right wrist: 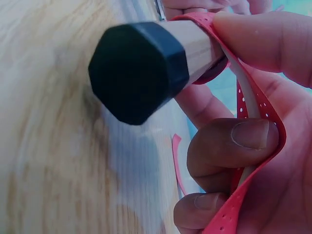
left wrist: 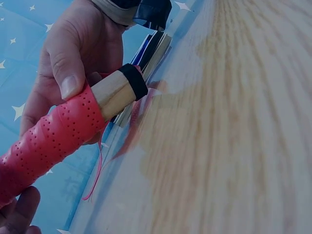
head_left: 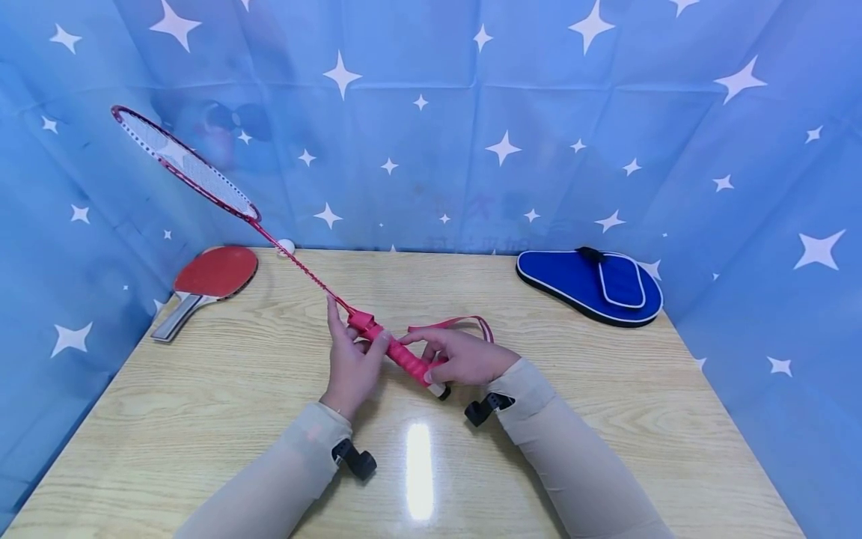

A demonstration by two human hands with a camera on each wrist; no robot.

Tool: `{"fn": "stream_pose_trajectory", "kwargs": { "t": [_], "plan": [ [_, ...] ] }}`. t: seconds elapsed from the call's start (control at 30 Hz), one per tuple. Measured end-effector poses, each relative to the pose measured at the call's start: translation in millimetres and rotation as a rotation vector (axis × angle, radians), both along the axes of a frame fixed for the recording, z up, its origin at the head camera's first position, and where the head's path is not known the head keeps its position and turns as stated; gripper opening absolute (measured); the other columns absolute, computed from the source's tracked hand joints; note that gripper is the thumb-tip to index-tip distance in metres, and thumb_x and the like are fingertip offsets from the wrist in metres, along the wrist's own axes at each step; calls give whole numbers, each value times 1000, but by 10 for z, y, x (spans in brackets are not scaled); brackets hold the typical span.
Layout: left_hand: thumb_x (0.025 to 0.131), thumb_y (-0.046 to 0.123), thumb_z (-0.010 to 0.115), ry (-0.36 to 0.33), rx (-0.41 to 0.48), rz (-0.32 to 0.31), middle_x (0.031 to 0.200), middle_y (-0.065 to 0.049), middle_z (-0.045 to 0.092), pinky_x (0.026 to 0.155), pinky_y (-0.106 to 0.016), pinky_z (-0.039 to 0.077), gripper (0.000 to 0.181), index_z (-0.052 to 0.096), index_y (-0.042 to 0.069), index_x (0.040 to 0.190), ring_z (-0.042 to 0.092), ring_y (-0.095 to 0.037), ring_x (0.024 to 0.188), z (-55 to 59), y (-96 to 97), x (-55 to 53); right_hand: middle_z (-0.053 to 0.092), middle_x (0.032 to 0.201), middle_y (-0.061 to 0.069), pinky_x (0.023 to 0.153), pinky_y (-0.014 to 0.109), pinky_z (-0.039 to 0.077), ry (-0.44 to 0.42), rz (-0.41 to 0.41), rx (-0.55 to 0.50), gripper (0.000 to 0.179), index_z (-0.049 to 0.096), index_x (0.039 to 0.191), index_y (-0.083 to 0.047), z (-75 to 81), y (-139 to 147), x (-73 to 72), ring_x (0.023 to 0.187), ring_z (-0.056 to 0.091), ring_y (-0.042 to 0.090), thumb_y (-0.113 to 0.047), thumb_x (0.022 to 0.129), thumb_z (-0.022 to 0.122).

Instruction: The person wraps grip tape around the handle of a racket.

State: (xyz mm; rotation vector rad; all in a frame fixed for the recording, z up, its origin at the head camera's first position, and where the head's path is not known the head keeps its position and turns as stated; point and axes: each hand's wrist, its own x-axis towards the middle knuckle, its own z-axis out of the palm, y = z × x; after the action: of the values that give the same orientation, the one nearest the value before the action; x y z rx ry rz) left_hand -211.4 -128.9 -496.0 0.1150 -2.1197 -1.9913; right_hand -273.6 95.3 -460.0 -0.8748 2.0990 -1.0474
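Observation:
A red badminton racket (head_left: pixel 304 268) slants up to the left in the head view, its strung head raised near the curtain. My left hand (head_left: pixel 353 367) holds the upper handle, thumb on top and index finger stretched along the shaft. Pink perforated grip tape (left wrist: pixel 53 131) spirals round the handle and leaves bare wood (left wrist: pixel 114 96) beside the black butt cap (right wrist: pixel 129 73). With its thumb, my right hand (head_left: pixel 468 355) presses the tape at the wrap's lower edge. A slack strip runs over its curled fingers, and the tape's tail (head_left: pixel 450 323) loops out behind that hand.
On the table's (head_left: pixel 572 449) back left lies a red table tennis bat (head_left: pixel 218 271), with a white ball (head_left: pixel 286 247) near it. A blue bat case (head_left: pixel 572 281) lies at the back right. A starry blue curtain (head_left: pixel 431 150) hangs behind the table.

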Motion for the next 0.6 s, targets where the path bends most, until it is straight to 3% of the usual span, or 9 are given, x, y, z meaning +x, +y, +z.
{"fn": "stream_pose_trajectory", "kwargs": {
  "t": [0.13, 0.23, 0.4, 0.53, 0.6],
  "plan": [
    [111, 21, 53, 32, 10, 44, 119, -20, 68, 81, -27, 57, 84, -7, 35, 169, 70, -29, 96, -3, -10, 16, 71, 110, 4, 73, 36, 59, -21, -5, -4, 75, 50, 156, -31, 2, -2, -5, 94, 69, 25, -9, 90, 78],
    [114, 29, 45, 33, 3, 70, 108, -18, 68, 77, -29, 54, 73, -3, 32, 169, 66, -33, 90, 10, -10, 33, 71, 111, 4, 75, 37, 59, -24, -18, 10, 76, 51, 154, -32, 20, -4, -3, 97, 68, 25, -9, 88, 81],
    [114, 34, 43, 18, 20, 79, 103, -17, 66, 81, -35, 54, 69, 2, 35, 169, 61, -41, 87, 30, -12, 38, 70, 110, 3, 76, 38, 60, -31, -23, 17, 74, 53, 153, -33, 32, -5, 3, 98, 68, 26, -11, 89, 82],
    [114, 29, 45, 0, 42, 71, 113, -15, 63, 88, -36, 56, 70, 1, 37, 169, 65, -30, 94, 33, -18, 37, 71, 109, 3, 76, 39, 60, -36, -17, 13, 74, 52, 153, -34, 12, -3, -6, 97, 69, 26, -11, 89, 81],
    [114, 25, 46, 8, 48, 73, 122, -12, 58, 81, -30, 55, 71, 3, 36, 169, 63, -27, 90, 39, -15, 36, 71, 109, 3, 76, 38, 60, -36, -14, 12, 73, 52, 153, -34, 6, -3, -9, 96, 69, 25, -11, 90, 81]
  ]
}}
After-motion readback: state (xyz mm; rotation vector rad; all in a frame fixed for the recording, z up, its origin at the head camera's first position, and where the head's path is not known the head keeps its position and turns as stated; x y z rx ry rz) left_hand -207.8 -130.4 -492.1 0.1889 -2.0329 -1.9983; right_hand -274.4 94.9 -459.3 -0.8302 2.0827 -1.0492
